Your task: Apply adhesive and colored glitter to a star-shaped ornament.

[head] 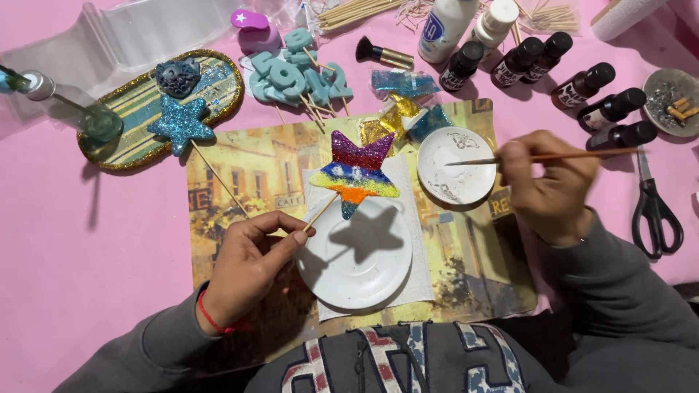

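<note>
- Two hands are working over the printed placemat (240,182) on the pink table (87,240).
- Leftmost, my left hand (251,266) is pinching the thin wooden skewer (320,213) between thumb and fingertips, closed narrowly around its lower end.
- That skewer is carrying the rainbow-striped glitter star (354,173), which is hovering above the plain white plate (357,266) and throwing a shadow on it.
- I am judging the star as light and stiff but crumbly on its glittered face, so the bare stick is the place to be gripping, not the surface.
- Its long axis is running along the skewer, from lower left up to upper right, with the top point aiming away from me.
- Further right, my right hand (550,185) is closed around a slim orange-handled paintbrush (553,156), lying nearly level, bristles pointing left into the small white dish (457,166).
</note>
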